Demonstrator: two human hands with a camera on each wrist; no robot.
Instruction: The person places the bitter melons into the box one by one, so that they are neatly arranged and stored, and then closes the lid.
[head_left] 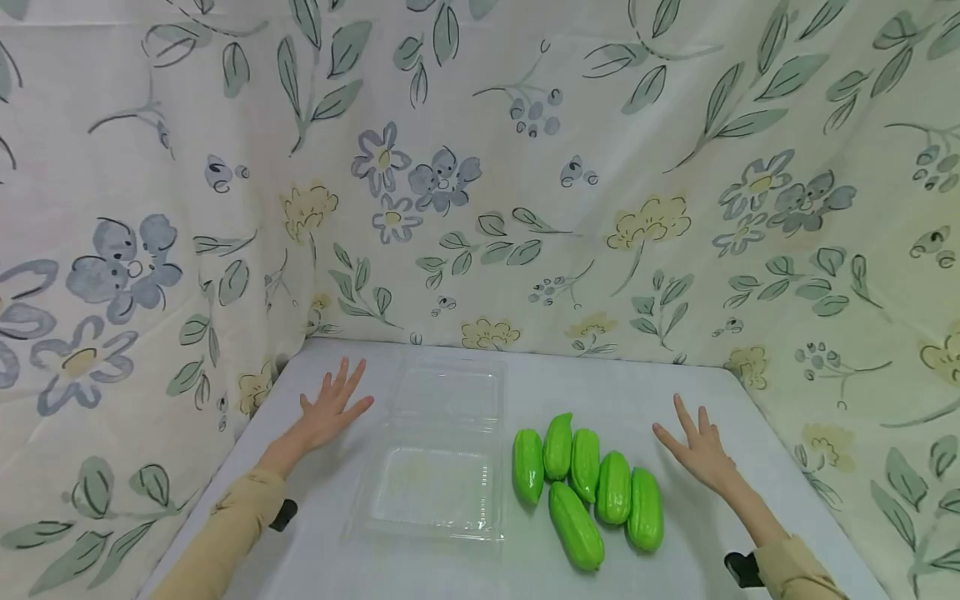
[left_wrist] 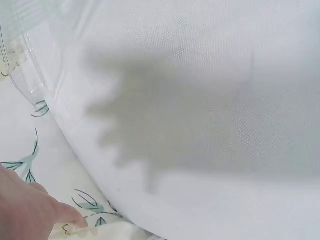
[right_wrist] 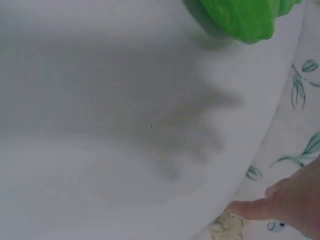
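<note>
My left hand is held over the left back of the table with its fingers spread, beside a clear plastic clamshell box. That box lies opened out flat, its lid toward the back. To the right of the box lie several glossy, bright green, ridged gourds, most side by side in a row and one in front. Over the table's right side, my right hand hovers with fingers spread, apart from the gourds. Neither hand holds anything. Each wrist view catches part of its hand, the left and the right, above a soft shadow.
A white table bears everything. Floral cloth hangs behind it and along both sides, close to the edges. In the right wrist view a gourd shows at the top. Dark straps sit near the sleeve cuffs.
</note>
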